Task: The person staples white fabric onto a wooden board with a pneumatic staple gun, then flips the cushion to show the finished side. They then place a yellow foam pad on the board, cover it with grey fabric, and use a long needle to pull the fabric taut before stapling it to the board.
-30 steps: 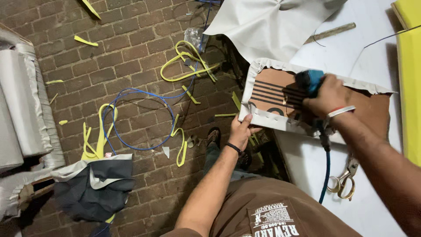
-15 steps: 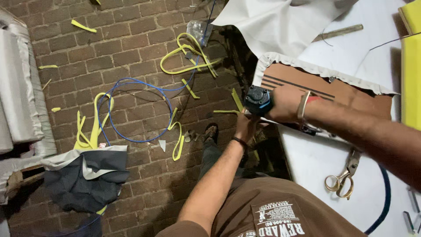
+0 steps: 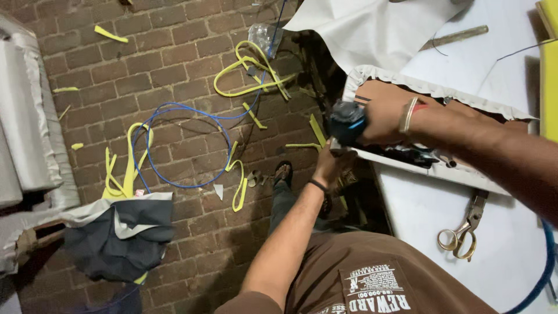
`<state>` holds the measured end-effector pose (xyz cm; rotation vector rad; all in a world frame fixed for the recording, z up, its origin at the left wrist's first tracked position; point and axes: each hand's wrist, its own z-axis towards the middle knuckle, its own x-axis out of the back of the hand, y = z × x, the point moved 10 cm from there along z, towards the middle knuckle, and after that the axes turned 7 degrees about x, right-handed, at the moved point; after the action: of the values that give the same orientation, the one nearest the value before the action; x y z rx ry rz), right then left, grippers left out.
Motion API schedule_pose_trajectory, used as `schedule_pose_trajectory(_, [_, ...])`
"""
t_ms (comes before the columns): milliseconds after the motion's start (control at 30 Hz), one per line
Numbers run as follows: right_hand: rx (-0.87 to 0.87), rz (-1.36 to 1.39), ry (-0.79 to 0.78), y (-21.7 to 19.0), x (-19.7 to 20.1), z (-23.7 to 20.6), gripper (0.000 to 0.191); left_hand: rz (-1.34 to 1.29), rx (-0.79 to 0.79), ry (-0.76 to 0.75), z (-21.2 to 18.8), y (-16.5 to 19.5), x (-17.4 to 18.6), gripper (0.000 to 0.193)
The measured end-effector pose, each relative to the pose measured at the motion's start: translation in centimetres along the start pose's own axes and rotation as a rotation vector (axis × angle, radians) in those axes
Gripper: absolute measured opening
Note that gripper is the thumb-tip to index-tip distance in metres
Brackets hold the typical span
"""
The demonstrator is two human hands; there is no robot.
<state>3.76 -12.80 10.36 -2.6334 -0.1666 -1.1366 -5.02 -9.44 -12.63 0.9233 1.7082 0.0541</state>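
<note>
Panel on white table, brick floor

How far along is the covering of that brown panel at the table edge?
Done: white fabric edging is folded over the brown flat panel's far side. In hand: the right hand presses a dark blue-trimmed power tool at the panel's corner, the left hand steadying underneath. Left: the near edge, hidden by the arm, cannot be judged.

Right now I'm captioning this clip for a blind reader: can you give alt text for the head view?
The right hand grips a dark power tool at the edge of a fabric-wrapped board on a white table, while the left hand steadies the board's corner from below. Scissors lie on the table; yellow foam strips and a blue hose litter the brick floor.
</note>
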Motion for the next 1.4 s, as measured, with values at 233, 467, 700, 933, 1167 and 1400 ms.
schedule_pose_trajectory(233, [0.546, -0.025, 0.114, -3.8, 3.1, -1.2, 0.021, -0.604, 0.211, -0.256, 4.1, 0.1, -1.5, 0.049])
schedule_pose_trajectory(467, [0.346, 0.006, 0.110, -2.7, 4.9, -1.3, 0.011, 0.266, 0.140, 0.012, 6.4, 2.0, 0.9, 0.056])
schedule_pose_trajectory(700, [0.413, 0.045, 0.053, -0.9, 2.7, 1.7, 0.014, 0.645, -0.185, -0.024, 5.4, 6.3, -3.1, 0.068])
schedule_pose_trajectory(933, [-0.228, -0.061, -0.070, 5.9, 2.0, 4.1, 0.037, 0.864, -0.199, 0.124, 4.8, 6.8, -2.5, 0.069])
schedule_pose_trajectory(1167, [-0.134, -0.197, -0.033, 2.9, 1.9, 6.1, 0.038, -0.317, 0.207, 0.000, 7.4, 1.8, -1.5, 0.071])
schedule_pose_trajectory(1400, [-0.144, -0.088, -0.030, 3.3, 1.2, 5.1, 0.040, 0.699, -0.200, 0.045, 5.1, 5.8, -2.1, 0.066])
